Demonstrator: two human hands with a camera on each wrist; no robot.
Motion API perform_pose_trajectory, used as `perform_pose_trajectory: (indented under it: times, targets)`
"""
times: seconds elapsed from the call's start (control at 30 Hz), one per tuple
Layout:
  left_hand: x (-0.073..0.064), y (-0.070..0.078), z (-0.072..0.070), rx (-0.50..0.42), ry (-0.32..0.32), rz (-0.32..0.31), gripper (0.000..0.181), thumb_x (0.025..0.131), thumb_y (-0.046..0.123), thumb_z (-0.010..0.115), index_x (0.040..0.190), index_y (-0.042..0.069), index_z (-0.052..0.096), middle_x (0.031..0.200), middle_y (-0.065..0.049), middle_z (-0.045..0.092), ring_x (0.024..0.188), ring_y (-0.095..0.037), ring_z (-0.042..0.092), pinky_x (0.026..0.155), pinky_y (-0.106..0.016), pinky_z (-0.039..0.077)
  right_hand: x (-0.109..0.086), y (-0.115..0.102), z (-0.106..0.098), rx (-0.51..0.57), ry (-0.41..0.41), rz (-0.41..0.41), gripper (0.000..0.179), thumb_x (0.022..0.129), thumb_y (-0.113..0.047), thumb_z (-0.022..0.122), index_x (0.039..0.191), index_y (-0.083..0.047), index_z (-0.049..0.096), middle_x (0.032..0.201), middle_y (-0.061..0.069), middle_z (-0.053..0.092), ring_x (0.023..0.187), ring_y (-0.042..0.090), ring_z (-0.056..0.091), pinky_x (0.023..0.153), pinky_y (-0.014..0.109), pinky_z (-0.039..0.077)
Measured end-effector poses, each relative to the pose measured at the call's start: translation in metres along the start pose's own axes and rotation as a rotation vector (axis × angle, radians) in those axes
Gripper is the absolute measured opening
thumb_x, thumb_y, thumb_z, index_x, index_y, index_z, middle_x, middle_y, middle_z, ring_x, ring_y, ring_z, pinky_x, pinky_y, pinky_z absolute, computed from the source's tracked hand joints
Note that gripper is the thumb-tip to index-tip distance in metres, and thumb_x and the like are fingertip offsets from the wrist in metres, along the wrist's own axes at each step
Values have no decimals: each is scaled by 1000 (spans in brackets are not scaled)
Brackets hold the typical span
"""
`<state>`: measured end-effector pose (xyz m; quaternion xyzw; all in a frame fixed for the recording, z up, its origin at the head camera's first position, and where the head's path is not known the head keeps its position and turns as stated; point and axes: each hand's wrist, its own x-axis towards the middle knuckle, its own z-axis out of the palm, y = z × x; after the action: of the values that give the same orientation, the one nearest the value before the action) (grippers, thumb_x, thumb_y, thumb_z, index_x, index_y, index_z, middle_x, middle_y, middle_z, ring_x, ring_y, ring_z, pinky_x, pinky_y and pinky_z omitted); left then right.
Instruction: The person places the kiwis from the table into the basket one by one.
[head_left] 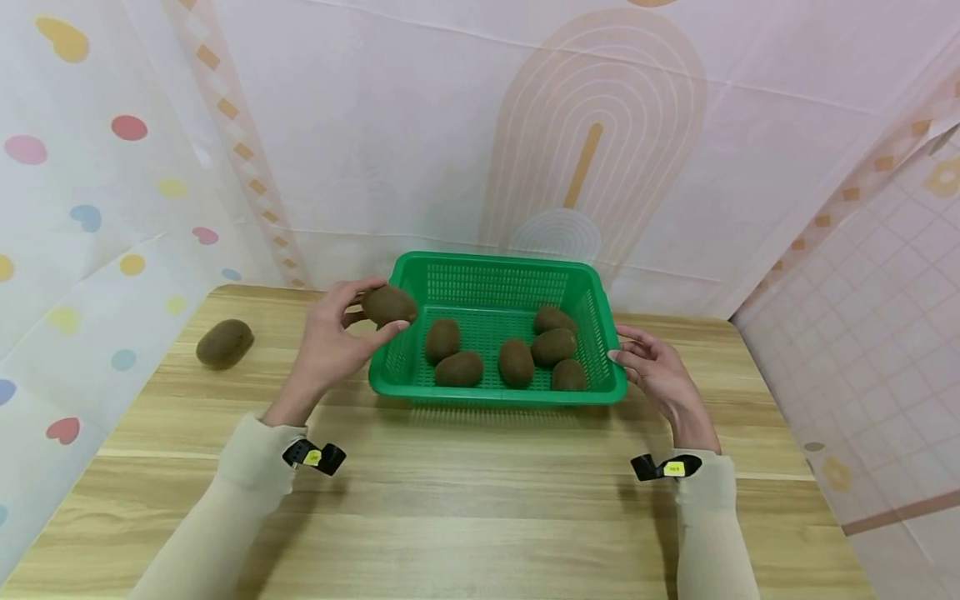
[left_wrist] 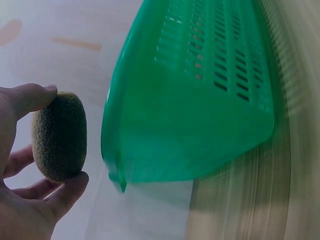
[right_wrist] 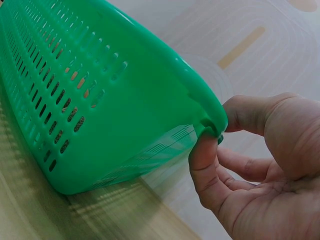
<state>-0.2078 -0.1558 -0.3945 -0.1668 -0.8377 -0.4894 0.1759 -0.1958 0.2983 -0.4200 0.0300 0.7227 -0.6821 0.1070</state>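
Note:
My left hand (head_left: 335,340) holds a brown kiwi (head_left: 389,306) between thumb and fingers, at the left rim of a green plastic basket (head_left: 495,395). In the left wrist view that kiwi (left_wrist: 60,137) is gripped at its two ends, beside the basket's outer wall (left_wrist: 165,125). My right hand (head_left: 660,371) pinches the basket's right rim; the right wrist view shows thumb and forefinger on the rim (right_wrist: 212,107). Inside the basket lie several kiwis, two toward the left, including one kiwi (head_left: 459,368) near the front wall, and the others grouped toward the right, such as this kiwi (head_left: 516,362).
Another kiwi (head_left: 225,343) lies on the wooden table (head_left: 465,517) at the far left. A patterned white cloth (head_left: 390,125) hangs behind the table and along both sides. Each wrist wears a black strap with a small camera.

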Motion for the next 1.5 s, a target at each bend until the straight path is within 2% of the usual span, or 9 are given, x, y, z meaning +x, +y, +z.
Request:
perform_pose_trajectory:
  times: [0.1,0.23,0.47,0.67,0.87,1.07,1.4,1.5]
  targets:
    - [-2,3,5,21,-17,53,58,84,13,86,137,6,63,128,-13,61,114,-26,62,93,-31,62,0,0,0,-6,2,-3,61,101,-6,63,156,-2,38,113,-1,63,98,5,65,84,17,60]
    - [-4,6,10,33,-48,104,58,83,10,87,135,5,63,125,-14,62,112,-25,61,92,-49,62,0,0,0,-12,2,-10,62,101,-7,64,156,-2,37,112,-2,63,97,5,65,83,17,59]
    - [-6,6,13,35,-95,135,55,83,11,87,133,6,64,125,-13,63,114,-30,63,95,-53,61,0,1,0,-9,5,-2,59,101,-5,62,155,-3,39,112,-2,64,97,4,65,83,17,59]
    - [-5,5,10,24,-93,118,55,84,13,86,134,8,64,128,-14,62,114,-39,62,99,-58,57,2,2,-1,-6,3,-1,60,101,-5,62,156,-3,38,112,-2,64,97,5,65,83,17,59]
    - [-2,0,5,71,-78,98,59,86,18,84,139,8,60,135,-18,59,124,-38,58,105,-59,53,3,2,-1,1,1,-2,60,101,-4,62,156,-2,38,113,-1,64,98,5,65,84,17,60]
    - [3,-11,-3,125,-46,105,65,87,21,84,144,9,57,143,-17,56,132,-35,53,104,-58,48,3,3,-2,-7,2,-2,60,101,-5,62,156,-2,38,113,0,63,98,5,66,84,18,60]
    - [8,-32,-24,226,-1,9,74,87,35,83,150,15,51,152,-14,50,139,-38,46,113,-66,40,2,2,-2,-16,4,-2,60,101,-5,62,156,-3,38,116,2,62,99,6,65,85,18,60]
    - [10,-38,-29,256,27,41,75,85,31,85,150,15,51,151,-15,50,138,-40,45,112,-67,40,2,2,-1,-13,5,-2,60,101,-5,62,156,-2,38,115,2,62,99,6,65,85,18,60]
